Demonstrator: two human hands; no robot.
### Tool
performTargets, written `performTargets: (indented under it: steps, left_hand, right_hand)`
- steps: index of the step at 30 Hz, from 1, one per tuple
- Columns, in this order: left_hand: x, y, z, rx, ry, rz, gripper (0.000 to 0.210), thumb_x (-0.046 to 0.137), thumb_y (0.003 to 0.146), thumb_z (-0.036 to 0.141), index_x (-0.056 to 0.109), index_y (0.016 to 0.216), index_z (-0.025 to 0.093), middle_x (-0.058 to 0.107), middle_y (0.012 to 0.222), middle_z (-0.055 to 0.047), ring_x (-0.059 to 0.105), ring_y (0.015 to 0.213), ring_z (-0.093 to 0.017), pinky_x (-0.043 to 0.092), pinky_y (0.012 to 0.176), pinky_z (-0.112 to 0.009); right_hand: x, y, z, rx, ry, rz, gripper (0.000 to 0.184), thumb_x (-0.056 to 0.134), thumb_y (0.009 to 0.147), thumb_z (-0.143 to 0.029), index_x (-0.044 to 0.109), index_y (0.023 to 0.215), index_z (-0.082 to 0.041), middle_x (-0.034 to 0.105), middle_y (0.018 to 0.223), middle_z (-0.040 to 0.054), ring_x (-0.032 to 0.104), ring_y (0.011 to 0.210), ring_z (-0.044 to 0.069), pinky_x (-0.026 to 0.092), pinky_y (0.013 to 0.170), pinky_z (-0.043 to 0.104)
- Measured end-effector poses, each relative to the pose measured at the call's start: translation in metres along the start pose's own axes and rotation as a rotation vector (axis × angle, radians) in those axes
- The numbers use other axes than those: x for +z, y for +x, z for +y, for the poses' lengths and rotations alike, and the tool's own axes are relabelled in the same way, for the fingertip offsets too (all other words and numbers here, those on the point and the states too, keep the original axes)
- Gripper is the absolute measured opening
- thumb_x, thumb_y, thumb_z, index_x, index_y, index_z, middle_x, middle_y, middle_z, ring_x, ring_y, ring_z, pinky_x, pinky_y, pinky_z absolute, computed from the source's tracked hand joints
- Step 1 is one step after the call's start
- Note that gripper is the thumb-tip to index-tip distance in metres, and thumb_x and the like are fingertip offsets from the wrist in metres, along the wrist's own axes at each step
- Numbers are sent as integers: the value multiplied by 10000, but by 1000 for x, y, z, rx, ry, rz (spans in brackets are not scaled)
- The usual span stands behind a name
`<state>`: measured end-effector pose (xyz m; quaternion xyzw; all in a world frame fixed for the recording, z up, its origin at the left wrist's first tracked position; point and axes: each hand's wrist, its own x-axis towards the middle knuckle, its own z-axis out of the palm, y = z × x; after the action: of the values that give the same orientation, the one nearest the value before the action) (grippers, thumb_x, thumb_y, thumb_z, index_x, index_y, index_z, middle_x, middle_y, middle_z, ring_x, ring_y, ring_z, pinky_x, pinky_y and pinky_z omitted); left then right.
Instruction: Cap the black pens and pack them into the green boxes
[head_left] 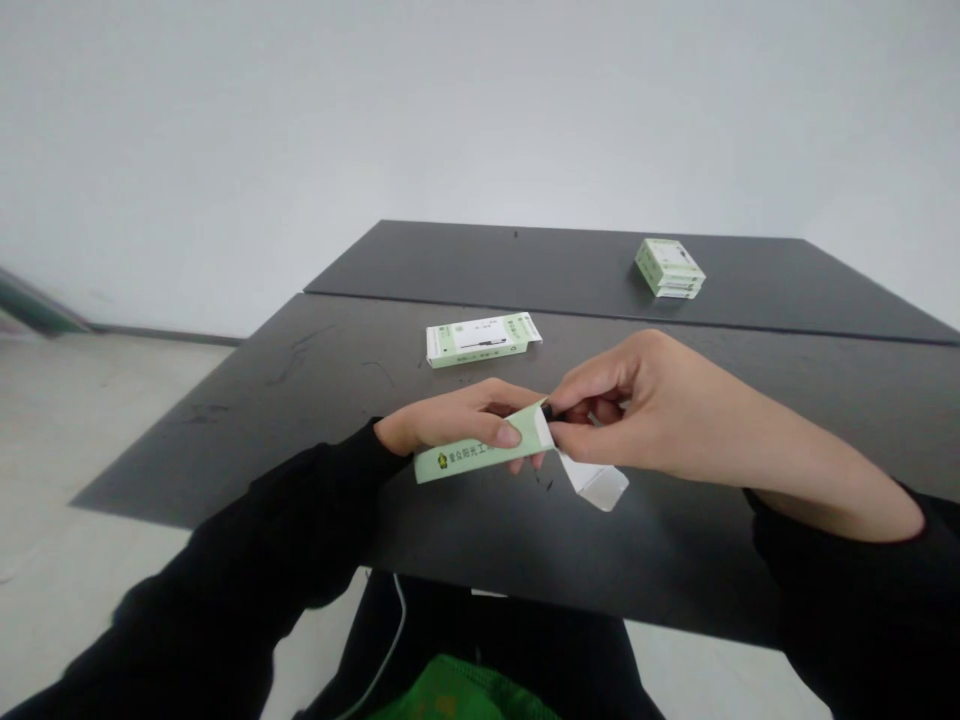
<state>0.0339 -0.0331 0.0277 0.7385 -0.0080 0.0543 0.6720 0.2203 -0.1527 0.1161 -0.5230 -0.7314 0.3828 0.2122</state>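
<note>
In the head view my left hand is closed around a light green pen box, which lies tilted along the fingers with its thumb on the upper side. The right end of that box is open, and a white flap hangs from it. My right hand pinches at the opening, with the dark end of a black pen showing between the fingertips and the box. Most of the pen is hidden. A second green and white pen box lies flat just beyond my hands, its end flap sticking out.
Several similar boxes form a small stack at the back right. Beneath everything is a dark table with a seam across it, and a pale wall stands behind. A white cable hangs below the front edge.
</note>
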Motion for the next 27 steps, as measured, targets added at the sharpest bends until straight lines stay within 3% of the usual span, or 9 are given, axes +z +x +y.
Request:
performTargets:
  steps: [5,13,16,22,27]
  left_hand:
    - [0,0,3,-26,-96,19,483,666,815,587,670,996,140,688,876,-75,643,713,-160,516,660,-269]
    - [-3,1,-6,-24,-146,54,485,687,801,572,660,1017,139,666,893,-67,628,688,-137,494,637,-254]
    - [-4,-1,-6,0,-127,78,497,691,805,555,661,1082,144,667,876,-61,627,710,-142,490,664,-258]
    - [-9,-3,-7,-9,-70,105,585,680,810,552,648,1221,137,679,927,-91,635,765,-168,519,717,-288]
    - [-11,-3,-8,6,-36,127,680,711,795,520,592,1360,160,689,967,-92,638,786,-164,549,724,-287]
  right_hand:
    - [-8,3,8,-5,79,6,249,644,853,-355,802,833,-164,636,621,5,468,518,87,353,455,222]
    - [-20,9,19,-40,84,92,179,695,828,-327,787,813,-175,621,589,-2,465,492,79,359,442,226]
    - [-28,4,16,-57,46,178,140,694,814,-287,771,778,-175,611,573,0,475,484,84,358,439,242]
    - [-75,-23,19,-71,-125,411,189,690,796,-247,704,620,-177,577,509,12,487,496,78,342,479,277]
    - [-116,-22,62,28,138,411,218,746,718,-308,689,570,-158,565,518,20,463,479,65,277,469,293]
